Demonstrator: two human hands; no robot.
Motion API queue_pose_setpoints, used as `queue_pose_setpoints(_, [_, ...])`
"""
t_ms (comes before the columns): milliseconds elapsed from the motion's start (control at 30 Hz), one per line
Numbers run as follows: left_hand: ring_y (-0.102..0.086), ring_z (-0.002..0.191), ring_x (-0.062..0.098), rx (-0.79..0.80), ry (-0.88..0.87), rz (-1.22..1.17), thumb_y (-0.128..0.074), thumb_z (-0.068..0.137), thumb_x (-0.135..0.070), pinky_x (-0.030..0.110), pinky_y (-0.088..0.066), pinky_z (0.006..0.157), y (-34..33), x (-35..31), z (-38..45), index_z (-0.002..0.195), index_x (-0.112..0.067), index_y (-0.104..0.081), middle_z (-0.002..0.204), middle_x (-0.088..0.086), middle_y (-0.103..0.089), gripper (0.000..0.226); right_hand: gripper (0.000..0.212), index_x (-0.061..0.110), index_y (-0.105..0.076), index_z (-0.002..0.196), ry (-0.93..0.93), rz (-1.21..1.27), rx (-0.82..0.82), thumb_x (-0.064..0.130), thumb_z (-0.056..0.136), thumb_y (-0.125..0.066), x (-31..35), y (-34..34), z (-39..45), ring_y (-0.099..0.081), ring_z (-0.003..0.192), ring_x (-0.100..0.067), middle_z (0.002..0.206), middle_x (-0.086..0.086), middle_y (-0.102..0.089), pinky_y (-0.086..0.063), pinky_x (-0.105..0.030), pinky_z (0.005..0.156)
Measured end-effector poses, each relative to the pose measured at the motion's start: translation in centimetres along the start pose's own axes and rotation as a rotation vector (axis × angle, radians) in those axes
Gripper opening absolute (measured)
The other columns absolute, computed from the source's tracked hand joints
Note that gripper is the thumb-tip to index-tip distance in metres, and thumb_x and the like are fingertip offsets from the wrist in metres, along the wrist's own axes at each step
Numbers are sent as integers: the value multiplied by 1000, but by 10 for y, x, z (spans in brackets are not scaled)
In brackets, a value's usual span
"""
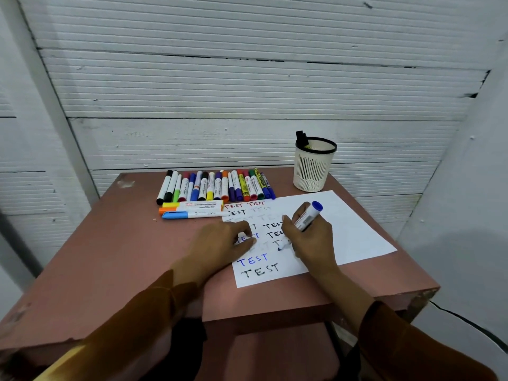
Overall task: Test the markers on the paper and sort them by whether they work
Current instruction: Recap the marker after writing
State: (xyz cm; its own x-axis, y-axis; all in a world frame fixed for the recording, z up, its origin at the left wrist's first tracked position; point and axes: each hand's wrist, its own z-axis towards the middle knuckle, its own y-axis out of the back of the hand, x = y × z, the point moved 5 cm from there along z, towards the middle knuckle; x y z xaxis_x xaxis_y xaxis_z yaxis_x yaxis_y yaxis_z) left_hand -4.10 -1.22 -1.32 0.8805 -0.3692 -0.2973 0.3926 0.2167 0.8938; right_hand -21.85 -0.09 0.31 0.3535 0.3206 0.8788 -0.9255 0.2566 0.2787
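Note:
My right hand [309, 237] grips a blue marker [308, 215], cap posted on its back end, tip touching the white paper [343, 229] beside a faint word. My left hand [222, 243] rests on the paper's left edge, fingertips pressing it down. The sheet carries several "TEST" words in red, black and blue, some very faint. A row of several capped markers [217, 185] lies behind the paper. Three more markers [192, 210] lie crosswise in front of that row. A white mesh cup [313, 169] at the back right holds black-capped markers.
The pinkish table [123, 257] stands against a white ribbed wall. Its front edge is chipped. A black cable [467, 323] runs along the floor at the right. Brown sleeves cover both my forearms.

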Motion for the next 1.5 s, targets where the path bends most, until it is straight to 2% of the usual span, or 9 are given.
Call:
queue_pose_setpoints(133, [-49, 64, 6, 4, -5, 13, -50, 88, -51, 24, -41, 62, 0, -1, 1, 103, -32, -61, 61, -11, -48, 27, 35, 19, -39, 62, 22, -35, 15, 16, 85, -65, 2, -2, -1, -49, 52, -24, 66, -25, -54, -44, -31, 53])
queue_pose_setpoints(333, [-46, 60, 3, 6, -1, 12, -50, 89, -51, 20, -37, 59, -1, 1, 1, 102, -33, -62, 59, -12, -47, 26, 41, 23, -35, 59, 58, -85, 8, 14, 85, -65, 1, -3, -3, -46, 45, -8, 51, 4, -40, -35, -12, 47])
queue_pose_setpoints(533, [-44, 56, 2, 10, 3, -9, -49, 90, -49, 20, -33, 54, -1, 1, 0, 101, -31, -62, 57, -11, -46, 24, 37, 24, -36, 62, 36, -120, -80, 14, 87, -62, -1, 3, 1, -45, 51, -8, 57, 6, -43, -36, -6, 51])
queue_pose_setpoints(700, [-44, 58, 2, 20, 1, -5, -49, 89, -50, 22, -37, 59, 2, -1, -1, 101, -31, -61, 59, -12, -46, 26, 36, 24, -37, 63, 2, -84, -88, 16, 87, -62, -1, 3, 1, -47, 51, -8, 57, 5, -44, -37, -5, 50])
queue_pose_setpoints(900, [-45, 62, 3, 32, -3, 2, -49, 89, -50, 19, -36, 59, 3, -3, -1, 103, -30, -61, 62, -12, -47, 27, 35, 21, -39, 62, 12, -98, -6, 20, 86, -64, -3, -4, -2, -49, 51, -12, 55, 2, -46, -41, -21, 51])
queue_pose_setpoints(1067, [-42, 82, 8, -140, -52, -65, -53, 90, -23, 25, -32, 70, 13, -9, -5, 118, -20, -52, 97, -3, -56, 28, 20, 11, -48, 79, -82, -80, -119, 19, 86, -64, -9, 5, 5, -53, 60, -7, 66, 2, -53, -41, -14, 56])
queue_pose_setpoints(1200, [-46, 101, 16, -184, -61, -224, -42, 82, 3, 26, -35, 85, 12, -6, -4, 122, -11, -46, 119, 6, -46, 43, 33, 17, -41, 78, -201, 216, -82, 19, 78, -74, -16, 7, 11, -55, 47, -17, 70, -12, -66, -42, -24, 45])
queue_pose_setpoints(1300, [-36, 119, 8, -228, -87, -290, -53, 84, 8, 24, -39, 96, 12, -4, -3, 130, -11, -40, 144, 4, -27, 52, 26, 14, -47, 78, -277, 417, -62, 21, 80, -72, -19, 7, 15, -50, 41, -25, 67, -19, -67, -39, -26, 42])
queue_pose_setpoints(1500, [-57, 100, 20, -303, -289, -106, -60, 73, 16, 32, -51, 81, 15, -10, -9, 95, -12, -67, 112, 6, -63, 36, 16, 4, -45, 89, -407, 768, 86, 13, 97, -36, -18, -6, 17, -62, 48, -27, 77, -20, -71, -50, -27, 44])
